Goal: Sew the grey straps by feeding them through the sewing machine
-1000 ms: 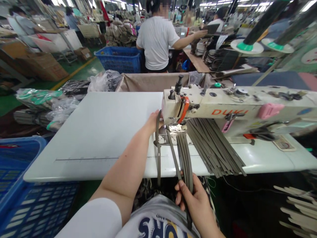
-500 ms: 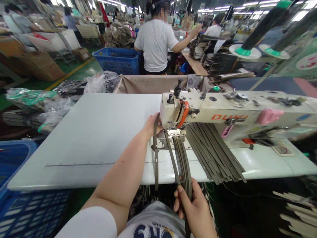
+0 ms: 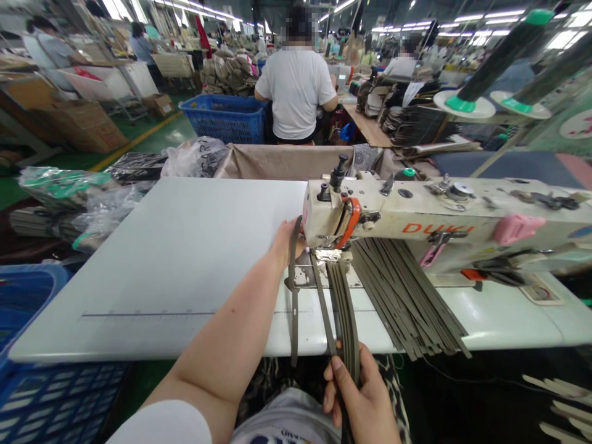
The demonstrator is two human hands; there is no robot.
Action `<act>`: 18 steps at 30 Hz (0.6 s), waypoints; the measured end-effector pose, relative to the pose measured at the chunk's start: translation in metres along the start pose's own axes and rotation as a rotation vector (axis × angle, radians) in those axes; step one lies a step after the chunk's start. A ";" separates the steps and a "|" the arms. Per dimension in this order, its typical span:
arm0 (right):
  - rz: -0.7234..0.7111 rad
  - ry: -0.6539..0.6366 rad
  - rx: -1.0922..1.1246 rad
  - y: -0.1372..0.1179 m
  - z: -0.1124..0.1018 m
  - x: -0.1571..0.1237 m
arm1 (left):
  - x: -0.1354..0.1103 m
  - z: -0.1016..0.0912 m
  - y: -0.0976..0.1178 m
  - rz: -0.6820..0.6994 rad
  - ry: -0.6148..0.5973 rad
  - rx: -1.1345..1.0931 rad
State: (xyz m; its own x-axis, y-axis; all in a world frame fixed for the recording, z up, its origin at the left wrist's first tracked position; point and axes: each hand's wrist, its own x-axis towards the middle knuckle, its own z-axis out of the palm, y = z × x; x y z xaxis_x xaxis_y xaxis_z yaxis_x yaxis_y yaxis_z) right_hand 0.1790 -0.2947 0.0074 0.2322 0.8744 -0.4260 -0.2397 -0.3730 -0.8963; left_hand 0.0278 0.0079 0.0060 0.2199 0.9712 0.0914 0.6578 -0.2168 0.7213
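Observation:
My right hand [image 3: 363,391] is closed around a bundle of narrow olive-grey strips [image 3: 346,308] at the table's front edge. Its thumb and index finger pinch a single strip [image 3: 322,302] that runs up to the presser foot [image 3: 329,254] of a sewing machine [image 3: 393,209]. Beyond the machine head's left side reaches my left hand [image 3: 284,240], its fingers mostly hidden. Over that hand hangs another strip [image 3: 295,308], its lower end dangling past the table edge. A fanned pile of similar strips [image 3: 407,296] lies under the machine arm.
The white table [image 3: 194,246] has a ruler line [image 3: 161,314] along its front. A blue crate [image 3: 41,382] stands at the left. Plastic-wrapped bundles [image 3: 69,185] lie beyond it. Ahead, a person in a white shirt [image 3: 298,92] sits beside another blue basket [image 3: 226,117]. Thread cones [image 3: 490,68] stand at right.
The view has shifted slightly, so things sit a little lower and to the right. Both hands keep nearly the same places. The person ahead has lowered an outstretched arm.

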 end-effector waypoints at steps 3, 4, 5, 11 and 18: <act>-0.001 -0.001 0.002 0.001 0.000 0.002 | 0.002 0.005 -0.002 0.002 0.058 0.020; -0.002 -0.001 0.002 0.002 0.000 0.002 | 0.002 0.006 -0.003 0.007 0.063 0.025; -0.003 0.001 0.003 0.002 0.000 0.002 | 0.002 0.007 -0.004 0.006 0.068 0.024; -0.005 0.025 -0.002 0.002 0.002 0.001 | -0.002 0.010 -0.006 0.019 0.110 -0.125; 0.003 0.040 -0.009 0.003 0.002 0.002 | 0.000 0.009 -0.003 -0.023 0.099 -0.086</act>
State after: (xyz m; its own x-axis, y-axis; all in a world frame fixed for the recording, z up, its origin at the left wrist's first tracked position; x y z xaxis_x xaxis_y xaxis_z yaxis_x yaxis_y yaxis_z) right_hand 0.1767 -0.2930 0.0041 0.2695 0.8601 -0.4332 -0.2323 -0.3785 -0.8960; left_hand 0.0323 0.0080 -0.0023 0.1305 0.9817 0.1384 0.5964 -0.1893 0.7801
